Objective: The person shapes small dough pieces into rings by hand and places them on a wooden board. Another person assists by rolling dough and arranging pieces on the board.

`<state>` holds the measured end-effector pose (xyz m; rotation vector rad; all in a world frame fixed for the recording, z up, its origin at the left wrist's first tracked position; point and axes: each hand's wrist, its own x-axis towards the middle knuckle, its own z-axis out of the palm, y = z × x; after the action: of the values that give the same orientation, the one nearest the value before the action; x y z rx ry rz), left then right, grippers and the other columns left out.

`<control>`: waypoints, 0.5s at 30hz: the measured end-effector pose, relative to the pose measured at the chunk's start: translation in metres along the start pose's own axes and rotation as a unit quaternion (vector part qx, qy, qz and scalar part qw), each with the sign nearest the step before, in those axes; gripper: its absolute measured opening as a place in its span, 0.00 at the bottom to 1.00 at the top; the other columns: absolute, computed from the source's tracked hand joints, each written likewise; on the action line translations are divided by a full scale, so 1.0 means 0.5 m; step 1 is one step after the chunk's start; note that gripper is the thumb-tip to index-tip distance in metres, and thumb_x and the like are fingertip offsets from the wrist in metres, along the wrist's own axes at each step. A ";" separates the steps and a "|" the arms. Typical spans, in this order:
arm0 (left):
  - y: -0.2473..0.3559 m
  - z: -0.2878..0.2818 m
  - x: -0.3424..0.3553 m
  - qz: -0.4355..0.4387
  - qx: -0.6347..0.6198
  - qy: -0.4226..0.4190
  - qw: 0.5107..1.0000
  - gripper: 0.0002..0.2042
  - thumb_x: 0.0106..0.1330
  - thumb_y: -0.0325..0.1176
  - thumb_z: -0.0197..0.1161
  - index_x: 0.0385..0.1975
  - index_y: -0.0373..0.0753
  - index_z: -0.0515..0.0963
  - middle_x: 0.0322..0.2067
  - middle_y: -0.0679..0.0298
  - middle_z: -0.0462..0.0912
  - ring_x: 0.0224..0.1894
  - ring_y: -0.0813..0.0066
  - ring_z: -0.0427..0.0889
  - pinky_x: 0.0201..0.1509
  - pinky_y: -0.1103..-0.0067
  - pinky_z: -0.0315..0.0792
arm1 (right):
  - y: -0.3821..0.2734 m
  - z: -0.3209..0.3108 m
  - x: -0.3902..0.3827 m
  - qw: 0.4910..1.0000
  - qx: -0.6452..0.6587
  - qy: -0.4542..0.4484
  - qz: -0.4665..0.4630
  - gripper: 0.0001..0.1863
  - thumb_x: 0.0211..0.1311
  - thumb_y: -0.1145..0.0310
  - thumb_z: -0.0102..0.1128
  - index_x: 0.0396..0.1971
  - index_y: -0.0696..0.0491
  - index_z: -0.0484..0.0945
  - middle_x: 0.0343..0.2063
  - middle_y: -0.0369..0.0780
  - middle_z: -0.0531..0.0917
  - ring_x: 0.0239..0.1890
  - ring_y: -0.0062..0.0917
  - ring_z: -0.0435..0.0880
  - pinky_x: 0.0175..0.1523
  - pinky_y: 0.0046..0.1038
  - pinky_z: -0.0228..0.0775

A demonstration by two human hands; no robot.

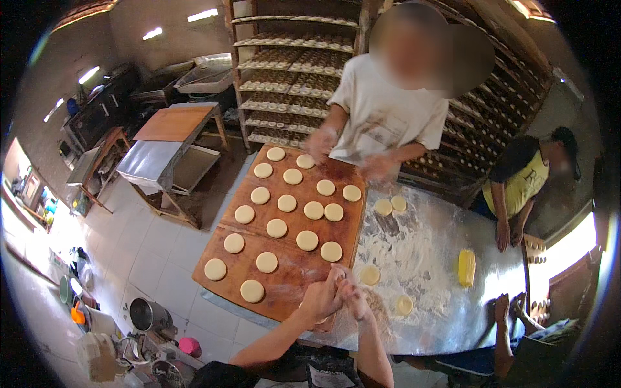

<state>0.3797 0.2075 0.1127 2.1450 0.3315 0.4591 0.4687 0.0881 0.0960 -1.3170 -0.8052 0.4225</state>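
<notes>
Over the near right corner of the wooden board (291, 249), my left hand (323, 296) and my right hand (354, 299) are close together, touching at the fingers. The fingers of both are curled in, and whatever lies between them is hidden. Loose rows of flat, round, pale dough discs (266, 262) cover the board. One dough disc (331, 251) lies just beyond my fingertips. To the right of my right hand, a dough disc (370, 275) and another dough disc (404, 304) rest on the floured metal table (440, 220).
Across the table a person in a white shirt (388, 110) has both hands at the board's far edge. A yellow block (466, 268) sits on the table's right part. More people stand along the right side. Racks of filled trays (294, 71) rise behind; pots (149, 315) stand at lower left.
</notes>
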 end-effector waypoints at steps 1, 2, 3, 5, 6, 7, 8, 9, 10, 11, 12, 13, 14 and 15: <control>-0.008 -0.010 0.008 -0.024 -0.006 -0.017 1.000 0.13 0.78 0.43 0.44 0.47 0.39 0.65 0.20 0.43 0.78 0.24 0.36 0.79 0.28 0.51 0.72 | -0.010 0.003 -0.003 0.978 0.176 0.058 0.098 0.37 0.72 0.36 0.43 0.66 0.51 0.61 0.25 0.38 0.81 0.18 0.15 0.71 0.22 0.21 0.62; -0.016 -0.021 0.021 -0.038 -0.006 -0.024 0.999 0.13 0.78 0.43 0.44 0.47 0.39 0.65 0.20 0.43 0.78 0.24 0.35 0.79 0.29 0.50 0.73 | -0.015 0.011 -0.002 0.921 0.338 0.084 0.174 0.35 0.73 0.37 0.44 0.65 0.51 0.62 0.23 0.36 0.80 0.17 0.14 0.69 0.21 0.20 0.60; -0.022 -0.031 0.032 -0.048 -0.036 -0.022 0.998 0.14 0.78 0.44 0.45 0.46 0.38 0.65 0.22 0.41 0.78 0.26 0.34 0.79 0.31 0.50 0.73 | -0.020 0.011 0.003 0.890 0.439 0.062 0.103 0.32 0.74 0.41 0.46 0.66 0.48 0.63 0.25 0.36 0.81 0.18 0.14 0.71 0.23 0.17 0.61; -0.030 -0.051 0.052 -0.064 -0.096 -0.014 0.993 0.16 0.77 0.46 0.46 0.46 0.37 0.66 0.24 0.37 0.78 0.30 0.34 0.80 0.36 0.50 0.74 | -0.023 0.013 0.015 0.929 0.309 0.070 0.192 0.32 0.74 0.41 0.46 0.66 0.49 0.63 0.24 0.36 0.81 0.18 0.12 0.70 0.22 0.17 0.58; -0.031 -0.057 0.065 -0.082 -0.104 -0.033 0.991 0.16 0.77 0.46 0.47 0.46 0.37 0.66 0.28 0.37 0.79 0.34 0.35 0.80 0.38 0.49 0.73 | -0.020 0.014 0.022 0.938 0.257 0.079 0.221 0.32 0.74 0.41 0.47 0.66 0.49 0.63 0.24 0.36 0.82 0.17 0.11 0.70 0.22 0.17 0.57; -0.032 -0.058 0.081 -0.108 -0.126 -0.045 0.985 0.17 0.76 0.47 0.47 0.46 0.37 0.67 0.31 0.36 0.79 0.37 0.36 0.81 0.40 0.48 0.72 | -0.014 0.013 0.034 0.928 0.235 0.093 0.273 0.34 0.73 0.41 0.48 0.66 0.50 0.60 0.28 0.39 0.81 0.23 0.17 0.72 0.27 0.21 0.59; -0.034 -0.059 0.097 -0.127 -0.153 -0.052 0.979 0.17 0.76 0.47 0.48 0.46 0.37 0.67 0.35 0.36 0.80 0.41 0.36 0.81 0.43 0.47 0.71 | -0.005 0.013 0.048 0.949 0.129 0.118 0.261 0.36 0.72 0.41 0.50 0.67 0.52 0.58 0.32 0.42 0.81 0.29 0.22 0.73 0.33 0.25 0.61; -0.038 -0.059 0.113 -0.126 -0.045 -0.028 0.991 0.17 0.75 0.47 0.50 0.48 0.37 0.67 0.37 0.38 0.79 0.43 0.37 0.80 0.44 0.47 0.70 | 0.004 0.013 0.060 0.951 0.039 0.136 0.276 0.38 0.72 0.42 0.51 0.68 0.54 0.56 0.36 0.45 0.80 0.35 0.27 0.75 0.39 0.30 0.63; -0.045 -0.060 0.129 -0.120 0.060 0.002 0.991 0.18 0.74 0.47 0.52 0.49 0.38 0.68 0.40 0.39 0.79 0.46 0.38 0.79 0.46 0.46 0.68 | 0.014 0.012 0.075 0.940 -0.083 0.152 0.296 0.40 0.71 0.42 0.52 0.69 0.55 0.53 0.40 0.48 0.79 0.40 0.33 0.76 0.45 0.34 0.65; -0.053 -0.061 0.137 -0.116 0.161 0.017 0.980 0.18 0.73 0.47 0.54 0.50 0.38 0.68 0.42 0.41 0.79 0.48 0.39 0.78 0.48 0.46 0.67 | 0.019 0.011 0.080 0.919 -0.188 0.150 0.311 0.42 0.70 0.42 0.54 0.70 0.57 0.51 0.44 0.51 0.79 0.46 0.38 0.78 0.51 0.39 0.67; -0.064 -0.065 0.136 -0.093 0.199 0.023 0.975 0.20 0.72 0.47 0.55 0.53 0.38 0.68 0.43 0.43 0.78 0.48 0.40 0.78 0.48 0.48 0.67 | 0.024 0.011 0.089 0.900 -0.256 0.139 0.326 0.45 0.70 0.43 0.55 0.71 0.58 0.48 0.48 0.54 0.78 0.52 0.43 0.79 0.57 0.43 0.70; -0.078 -0.072 0.134 -0.075 0.231 0.018 0.970 0.22 0.71 0.47 0.57 0.56 0.38 0.67 0.43 0.44 0.77 0.47 0.41 0.78 0.48 0.50 0.68 | 0.026 0.013 0.091 0.889 -0.294 0.112 0.333 0.44 0.69 0.44 0.57 0.71 0.57 0.49 0.49 0.52 0.76 0.54 0.41 0.78 0.58 0.42 0.69; -0.093 -0.077 0.132 -0.063 0.270 0.013 0.961 0.25 0.70 0.47 0.59 0.59 0.38 0.67 0.43 0.46 0.77 0.47 0.42 0.77 0.48 0.52 0.68 | 0.027 0.015 0.094 0.873 -0.339 0.101 0.336 0.44 0.68 0.46 0.60 0.71 0.56 0.50 0.50 0.51 0.74 0.56 0.39 0.76 0.59 0.40 0.68; -0.104 -0.078 0.118 -0.057 0.259 -0.008 0.964 0.27 0.64 0.43 0.65 0.59 0.39 0.65 0.44 0.47 0.75 0.49 0.45 0.75 0.50 0.52 0.66 | 0.027 0.021 0.094 0.888 -0.296 0.100 0.336 0.44 0.63 0.53 0.66 0.71 0.54 0.51 0.57 0.54 0.70 0.65 0.44 0.70 0.64 0.42 0.65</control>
<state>0.4121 0.2885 0.1030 2.6144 0.6174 0.3104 0.4946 0.1306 0.0965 -2.1867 -0.2714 0.5939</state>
